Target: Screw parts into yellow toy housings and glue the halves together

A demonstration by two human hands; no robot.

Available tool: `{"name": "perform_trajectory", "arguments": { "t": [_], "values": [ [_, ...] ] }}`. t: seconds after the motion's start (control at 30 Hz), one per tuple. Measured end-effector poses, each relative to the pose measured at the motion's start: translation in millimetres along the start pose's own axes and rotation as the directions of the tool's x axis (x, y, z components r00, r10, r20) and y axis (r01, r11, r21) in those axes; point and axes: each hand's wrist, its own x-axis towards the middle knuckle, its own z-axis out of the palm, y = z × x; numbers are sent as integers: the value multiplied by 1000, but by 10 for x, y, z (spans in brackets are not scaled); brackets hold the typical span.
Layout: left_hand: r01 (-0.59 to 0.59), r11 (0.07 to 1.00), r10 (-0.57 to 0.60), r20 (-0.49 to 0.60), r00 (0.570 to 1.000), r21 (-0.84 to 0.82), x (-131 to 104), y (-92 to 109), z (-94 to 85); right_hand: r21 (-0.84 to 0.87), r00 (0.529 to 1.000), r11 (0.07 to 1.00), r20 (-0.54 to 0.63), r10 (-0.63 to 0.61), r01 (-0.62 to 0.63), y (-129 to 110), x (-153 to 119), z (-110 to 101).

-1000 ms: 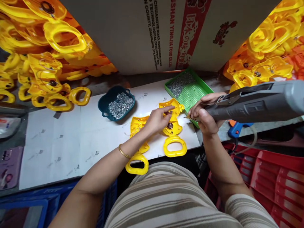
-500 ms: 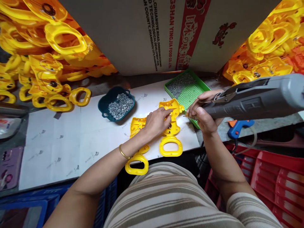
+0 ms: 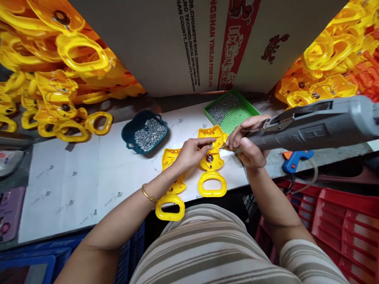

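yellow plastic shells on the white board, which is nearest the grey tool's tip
The rightmost shell, with the left hand reaching over it; the other shell lies farther left.

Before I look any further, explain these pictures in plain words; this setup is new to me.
No robot here: a person works bare-handed, and every picture comes from one camera worn on the head, looking forward and down. The right hand grips a gray power screwdriver, its tip near a yellow plastic shell with an oval handle. The left hand reaches over that shell; whether it pinches anything is unclear. Another yellow shell lies beside it on a white sheet. Beyond are a teal basket and a green tray, both holding small metal pieces.
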Motion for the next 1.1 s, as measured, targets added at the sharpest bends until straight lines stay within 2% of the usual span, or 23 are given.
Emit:
{"name": "perform_trajectory", "arguments": {
  "t": [0.13, 0.27, 0.43, 0.6, 0.87, 1.0, 1.1],
  "values": [
    [32, 989, -27, -39, 999, 143, -25, 46, 26, -1, 999, 1000, 40, 7, -7, 64, -34, 19],
    [-1, 933, 44, -110, 993, 361, -48, 115, 61, -15, 999, 1000, 51, 2, -1, 104, -78, 8],
    [-48, 881, 114, -112, 987, 470, -34, 89, 84, -6, 999, 1000, 39, -3, 3, 74, -85, -16],
    [-135, 876, 194, -82, 978, 462, -30, 38, 65, -84, 999, 995, 12, 52, -51, 48, -78, -71],
    [-167, 931, 160, 50, 986, 325, -40, 70, -14, -86, 1000, 996, -6, 17, -18, 28, -69, -98],
    [-208, 909, 171, 133, 976, 360, -37, 67, -44, -62, 1000, 998, 18, -13, 14, 2, -48, -93],
    [-189, 892, 151, 124, 981, 411, -45, 63, -24, -35, 999, 999, 24, -31, 31, -17, -32, -89]
  ]
}}
